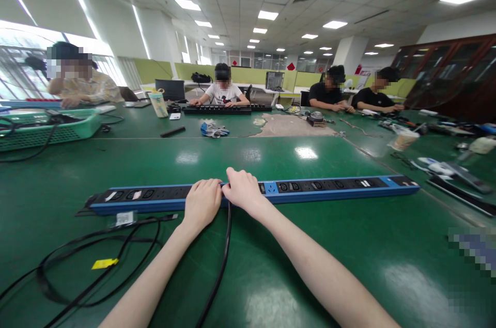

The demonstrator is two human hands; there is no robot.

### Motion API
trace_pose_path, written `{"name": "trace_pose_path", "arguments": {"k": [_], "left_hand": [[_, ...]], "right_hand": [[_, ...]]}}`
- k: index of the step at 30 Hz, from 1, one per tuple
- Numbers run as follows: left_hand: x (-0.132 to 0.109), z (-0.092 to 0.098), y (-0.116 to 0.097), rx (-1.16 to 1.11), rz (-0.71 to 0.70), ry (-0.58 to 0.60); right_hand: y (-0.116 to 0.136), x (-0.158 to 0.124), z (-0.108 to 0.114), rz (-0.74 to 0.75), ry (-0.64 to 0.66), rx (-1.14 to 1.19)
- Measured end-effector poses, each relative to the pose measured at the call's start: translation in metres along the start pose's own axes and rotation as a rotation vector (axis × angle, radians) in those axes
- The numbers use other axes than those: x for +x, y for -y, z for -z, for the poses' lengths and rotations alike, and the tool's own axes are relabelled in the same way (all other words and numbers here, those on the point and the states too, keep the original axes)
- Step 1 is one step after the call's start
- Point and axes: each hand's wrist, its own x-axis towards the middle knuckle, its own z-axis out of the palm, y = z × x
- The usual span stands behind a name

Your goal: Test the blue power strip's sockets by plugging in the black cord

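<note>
Nearest us, in front of the power strip, a black cable runs over the green desk up to the strip's middle. Looped leads and a yellow tag lie before its left end. Our left hand rests on the strip's near edge, fingers curled under; whether that grip holds anything we cannot tell. Our right hand, touching the left, closes its grip over the strip's top. The strip lies crosswise on the desk. Behind it lie gloves; behind its left end, a green basket. Farther behind sit four people.
</note>
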Motion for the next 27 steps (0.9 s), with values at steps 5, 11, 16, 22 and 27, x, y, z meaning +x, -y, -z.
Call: {"name": "trace_pose_path", "arguments": {"k": [5, 11, 16, 22, 27], "left_hand": [[0.0, 0.001, 0.001, 0.011, -0.014, -0.02], [0.0, -0.004, 0.005, 0.01, -0.037, -0.025], [0.0, -0.005, 0.005, -0.006, -0.034, -0.037], [0.001, -0.001, 0.003, -0.006, -0.02, -0.03], [0.002, -0.001, 0.003, -0.001, -0.01, -0.024]], "right_hand": [[0.0, -0.002, 0.002, -0.024, 0.023, -0.003], [0.011, -0.022, 0.003, 0.026, -0.013, -0.044], [0.007, -0.015, 0.001, 0.007, -0.01, -0.029], [-0.022, 0.007, 0.008, 0.044, 0.076, 0.19], [-0.039, 0.016, 0.011, 0.076, 0.135, 0.359]]}}
